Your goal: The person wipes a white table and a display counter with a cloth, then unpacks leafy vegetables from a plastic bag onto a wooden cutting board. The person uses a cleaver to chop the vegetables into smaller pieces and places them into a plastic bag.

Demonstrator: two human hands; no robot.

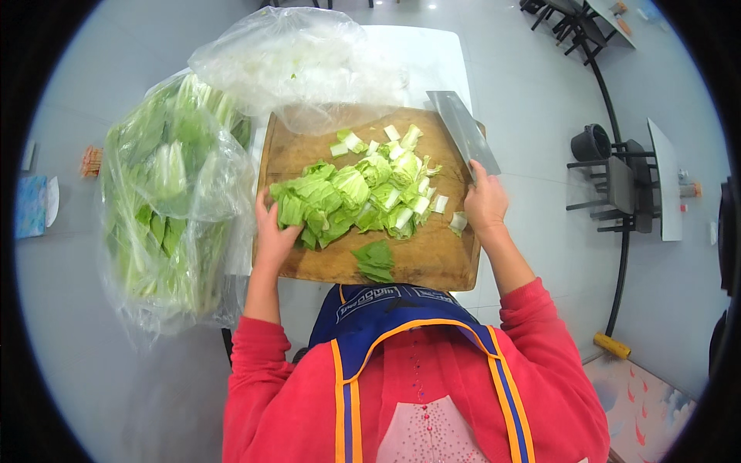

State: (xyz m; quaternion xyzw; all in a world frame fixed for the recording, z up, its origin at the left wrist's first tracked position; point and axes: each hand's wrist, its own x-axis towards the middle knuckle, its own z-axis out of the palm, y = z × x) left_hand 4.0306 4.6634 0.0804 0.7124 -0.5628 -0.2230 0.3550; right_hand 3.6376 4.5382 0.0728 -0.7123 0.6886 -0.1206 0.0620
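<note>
Chopped leafy greens (353, 194) lie heaped across a wooden cutting board (428, 266), with pale stem pieces toward the right of the pile. My left hand (276, 226) touches the leafy left end of the heap, its thumb and fingers spread around the edge. In my right hand (485, 199) is a cleaver (463, 130), gripped near the board's right edge. The broad blade points away from me, and my fist hides its handle. One loose dark green leaf (373, 260) rests near the board's front edge.
A large clear plastic bag (173, 202) of whole leafy greens stands left of the board. Another clear plastic bag (301, 63) lies behind, overlapping the board's far edge on the white table (428, 58). Chairs (616, 185) and a black bucket (590, 143) are off to the right.
</note>
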